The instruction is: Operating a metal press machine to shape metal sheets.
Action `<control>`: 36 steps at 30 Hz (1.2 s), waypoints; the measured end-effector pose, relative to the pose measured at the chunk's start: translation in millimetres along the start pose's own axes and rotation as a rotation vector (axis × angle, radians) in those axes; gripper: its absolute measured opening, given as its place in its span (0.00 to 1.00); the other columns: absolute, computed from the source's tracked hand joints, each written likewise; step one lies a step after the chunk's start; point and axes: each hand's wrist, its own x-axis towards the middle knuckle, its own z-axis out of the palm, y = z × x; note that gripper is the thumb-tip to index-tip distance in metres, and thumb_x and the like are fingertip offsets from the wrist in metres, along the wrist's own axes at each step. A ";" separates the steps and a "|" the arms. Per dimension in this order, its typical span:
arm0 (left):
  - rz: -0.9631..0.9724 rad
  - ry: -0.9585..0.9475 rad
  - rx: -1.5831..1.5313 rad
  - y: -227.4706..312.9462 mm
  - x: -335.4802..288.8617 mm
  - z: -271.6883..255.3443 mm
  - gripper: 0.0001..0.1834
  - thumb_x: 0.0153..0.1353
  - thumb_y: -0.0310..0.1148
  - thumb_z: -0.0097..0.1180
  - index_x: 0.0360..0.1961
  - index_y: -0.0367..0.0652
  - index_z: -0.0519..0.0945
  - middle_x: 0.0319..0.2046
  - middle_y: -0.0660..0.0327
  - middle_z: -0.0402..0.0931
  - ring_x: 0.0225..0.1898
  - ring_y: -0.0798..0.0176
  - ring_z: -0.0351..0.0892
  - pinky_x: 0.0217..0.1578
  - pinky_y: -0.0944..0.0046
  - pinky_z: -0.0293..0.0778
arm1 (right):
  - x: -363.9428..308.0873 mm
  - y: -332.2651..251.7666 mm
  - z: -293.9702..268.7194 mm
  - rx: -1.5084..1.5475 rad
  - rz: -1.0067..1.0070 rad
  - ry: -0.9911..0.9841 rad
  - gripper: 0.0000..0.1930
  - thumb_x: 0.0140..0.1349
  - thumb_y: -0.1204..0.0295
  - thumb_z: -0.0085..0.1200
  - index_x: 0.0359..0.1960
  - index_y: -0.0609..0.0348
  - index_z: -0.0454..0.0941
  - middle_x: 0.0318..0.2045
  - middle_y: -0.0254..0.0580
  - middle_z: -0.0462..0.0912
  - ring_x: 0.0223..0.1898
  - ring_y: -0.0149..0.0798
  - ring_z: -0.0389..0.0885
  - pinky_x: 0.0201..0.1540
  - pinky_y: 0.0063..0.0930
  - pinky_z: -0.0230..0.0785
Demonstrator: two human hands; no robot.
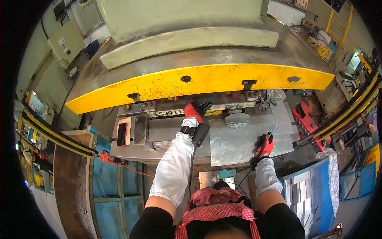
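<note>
My left hand point(193, 110), in a red glove with black fingertips, reaches to the front of the die point(171, 113) below the press's yellow front edge point(207, 81). Its fingers point right, stretched out, with nothing visible in them. My right hand point(263, 145), gloved alike, is closed around a thin pale rod-like tool point(273, 128) that points up and away; the tool's kind is unclear. That hand is over the right part of a shiny metal sheet point(227, 148). A small pile of metal pieces point(237, 120) lies at the sheet's far edge.
Stacked thin sheets point(161, 144) lie on the left of the bench, beside a phone point(121, 134) in a wooden tray. Grey cloth point(274, 96) is bunched at the back right. A red control box point(307, 119) stands right. A blue bin point(308, 195) holds metal pieces.
</note>
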 end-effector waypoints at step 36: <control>-0.126 0.102 -0.018 -14.1 17.0 6.0 0.31 0.59 0.50 0.46 0.34 0.21 0.73 0.32 0.38 0.77 0.30 0.45 0.80 0.37 0.56 0.78 | 21.8 -62.6 321.2 -0.584 0.110 -1.200 0.10 0.59 0.72 0.50 0.41 0.59 0.75 0.24 0.34 0.76 0.21 0.23 0.69 0.22 0.19 0.62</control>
